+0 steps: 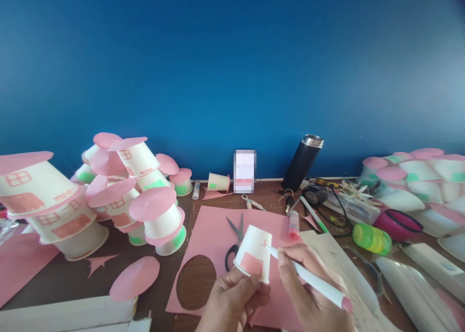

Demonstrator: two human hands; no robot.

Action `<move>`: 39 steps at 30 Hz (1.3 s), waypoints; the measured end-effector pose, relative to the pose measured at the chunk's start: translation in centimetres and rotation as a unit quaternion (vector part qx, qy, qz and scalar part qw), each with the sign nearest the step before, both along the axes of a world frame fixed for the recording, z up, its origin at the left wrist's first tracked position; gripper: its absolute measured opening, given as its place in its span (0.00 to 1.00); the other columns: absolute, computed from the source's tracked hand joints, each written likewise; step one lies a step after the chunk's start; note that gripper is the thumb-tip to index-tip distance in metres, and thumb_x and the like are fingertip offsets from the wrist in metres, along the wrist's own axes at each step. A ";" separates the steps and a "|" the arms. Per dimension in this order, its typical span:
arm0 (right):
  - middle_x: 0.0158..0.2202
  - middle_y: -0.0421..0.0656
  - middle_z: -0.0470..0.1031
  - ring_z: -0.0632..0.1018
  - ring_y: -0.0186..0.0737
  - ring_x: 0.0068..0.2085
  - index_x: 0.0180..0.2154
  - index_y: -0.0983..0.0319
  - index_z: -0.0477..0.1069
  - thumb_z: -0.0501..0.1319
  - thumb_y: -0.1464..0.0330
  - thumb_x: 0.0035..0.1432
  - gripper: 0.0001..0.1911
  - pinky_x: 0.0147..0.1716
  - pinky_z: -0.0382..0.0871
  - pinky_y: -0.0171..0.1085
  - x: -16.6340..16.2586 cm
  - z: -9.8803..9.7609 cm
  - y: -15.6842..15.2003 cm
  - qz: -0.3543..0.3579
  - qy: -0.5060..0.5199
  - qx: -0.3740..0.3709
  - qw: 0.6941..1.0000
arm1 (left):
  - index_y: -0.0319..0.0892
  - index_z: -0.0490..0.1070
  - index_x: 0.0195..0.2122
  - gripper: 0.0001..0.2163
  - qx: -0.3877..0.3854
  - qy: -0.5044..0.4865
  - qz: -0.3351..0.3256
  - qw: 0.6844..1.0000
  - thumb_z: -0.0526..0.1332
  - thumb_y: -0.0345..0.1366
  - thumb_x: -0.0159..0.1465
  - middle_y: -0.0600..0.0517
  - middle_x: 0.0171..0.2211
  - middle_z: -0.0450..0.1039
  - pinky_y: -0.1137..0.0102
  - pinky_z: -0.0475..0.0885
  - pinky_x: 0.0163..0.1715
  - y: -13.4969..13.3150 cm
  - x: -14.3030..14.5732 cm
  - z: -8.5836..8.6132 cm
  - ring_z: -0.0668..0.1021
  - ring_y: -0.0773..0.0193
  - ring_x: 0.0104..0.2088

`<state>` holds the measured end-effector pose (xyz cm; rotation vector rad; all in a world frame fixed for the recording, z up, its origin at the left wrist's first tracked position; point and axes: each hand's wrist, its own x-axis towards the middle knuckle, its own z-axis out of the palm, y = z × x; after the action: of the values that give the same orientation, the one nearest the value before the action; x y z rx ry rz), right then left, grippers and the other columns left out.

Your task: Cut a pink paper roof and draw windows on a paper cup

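My left hand (pixel 230 298) grips a white paper cup (pixel 254 252) held upside down, with a pink paper door stuck on its side. My right hand (pixel 308 288) holds a white marker pen with a pink cap (pixel 308 276); its tip touches the cup's upper right side. Both hands hover over a pink paper sheet (pixel 214 235) that has a round hole cut out of it. Black-handled scissors (pixel 234 242) lie on the sheet just behind the cup.
Piles of decorated cups with pink lids stand at left (pixel 119 191) and right (pixel 417 177). A black flask (pixel 301 162) leans on the blue wall. A glue stick (pixel 293 224), a green bottle (pixel 372 238), a loose pink disc (pixel 135 277), pliers and cables lie about.
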<state>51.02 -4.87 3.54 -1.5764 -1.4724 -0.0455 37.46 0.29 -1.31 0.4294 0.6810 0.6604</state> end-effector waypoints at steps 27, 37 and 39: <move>0.22 0.36 0.71 0.72 0.32 0.22 0.30 0.59 0.69 0.58 0.67 0.61 0.07 0.24 0.65 0.30 -0.1 -0.1 -0.2 0.012 0.005 -0.008 1.000 | 0.35 0.76 0.21 0.15 0.015 -0.010 -0.004 1.000 0.75 0.41 0.44 0.47 0.22 0.77 0.76 0.64 0.22 0.0 0.1 -0.4 0.75 0.69 0.21; 0.22 0.36 0.70 0.72 0.33 0.22 0.30 0.59 0.69 0.57 0.67 0.61 0.07 0.24 0.66 0.31 -0.2 -0.1 -0.1 0.017 0.007 -0.015 1.000 | 0.34 0.76 0.22 0.15 0.012 -0.015 -0.002 1.000 0.75 0.41 0.43 0.48 0.22 0.77 0.76 0.65 0.23 0.1 0.1 -0.5 0.76 0.69 0.21; 0.22 0.36 0.70 0.72 0.33 0.22 0.30 0.59 0.69 0.58 0.67 0.61 0.07 0.24 0.66 0.30 -0.2 -0.1 -0.1 0.017 0.008 -0.017 1.000 | 0.35 0.77 0.22 0.14 0.006 -0.013 0.000 1.000 0.75 0.41 0.44 0.47 0.23 0.78 0.77 0.64 0.23 0.1 0.1 -0.5 0.76 0.69 0.22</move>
<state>50.86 -5.01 3.42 -1.5755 -1.4949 0.0114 37.52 0.34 -1.80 0.4308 0.6522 0.6687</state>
